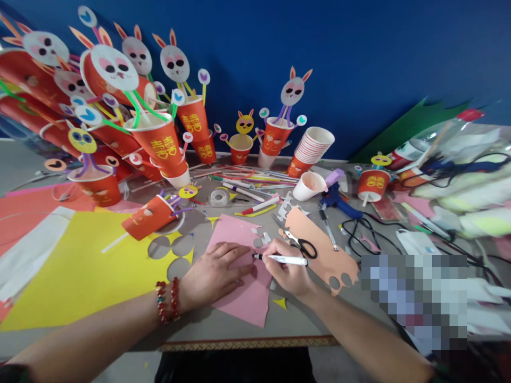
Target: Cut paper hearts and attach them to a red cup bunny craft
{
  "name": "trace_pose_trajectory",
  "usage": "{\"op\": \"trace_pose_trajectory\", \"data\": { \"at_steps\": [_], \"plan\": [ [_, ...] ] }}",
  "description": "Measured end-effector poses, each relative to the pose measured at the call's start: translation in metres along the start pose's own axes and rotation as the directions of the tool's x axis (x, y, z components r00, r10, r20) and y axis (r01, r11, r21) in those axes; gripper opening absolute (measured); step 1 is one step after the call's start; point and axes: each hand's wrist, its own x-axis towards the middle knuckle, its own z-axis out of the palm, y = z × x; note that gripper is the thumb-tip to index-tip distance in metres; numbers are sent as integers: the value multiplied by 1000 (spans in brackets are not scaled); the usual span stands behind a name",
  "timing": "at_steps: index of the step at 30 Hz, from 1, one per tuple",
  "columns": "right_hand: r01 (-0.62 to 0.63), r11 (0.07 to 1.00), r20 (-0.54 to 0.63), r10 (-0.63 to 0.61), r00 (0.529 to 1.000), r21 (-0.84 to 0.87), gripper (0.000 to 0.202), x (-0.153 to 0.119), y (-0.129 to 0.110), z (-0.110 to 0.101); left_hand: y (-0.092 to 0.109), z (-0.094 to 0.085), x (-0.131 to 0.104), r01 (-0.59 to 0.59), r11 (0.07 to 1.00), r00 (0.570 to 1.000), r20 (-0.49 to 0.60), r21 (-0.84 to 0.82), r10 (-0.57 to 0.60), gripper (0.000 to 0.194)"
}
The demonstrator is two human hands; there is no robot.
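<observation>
Pink paper (243, 298) lies on the table in front of me. My left hand (215, 274) rests flat on it, fingers spread, with red bead bracelets at the wrist. A white marker (288, 260) with a black tip end is held in my right hand (289, 268), its tip at the pink sheet's right part, just right of my left fingertips. Black-handled scissors (306, 248) lie beyond my right hand on orange paper (319, 239) that has round holes cut in it.
Yellow paper (91, 266) with round holes lies at the left. Red cups with rabbit faces (162, 143) crowd the back left. White stacked cups (315, 143), a blue glue gun (341, 202), and black cables (369, 234) are at the back and right. Markers (259, 206) lie mid-table.
</observation>
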Motion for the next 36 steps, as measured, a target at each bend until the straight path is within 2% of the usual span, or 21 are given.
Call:
{"op": "trace_pose_trajectory", "data": {
  "at_steps": [28, 36],
  "plan": [
    [6, 1000, -36, -6, 999, -19, 17, 2, -4, -2, 2, -2, 1, 4, 1000, 1000, -4, 3, -4, 34],
    [-4, 1000, -98, 1, 995, -29, 18, -1, -2, -2, 2, -3, 1, -11, 1000, 1000, -15, 17, 11, 37]
  ]
}}
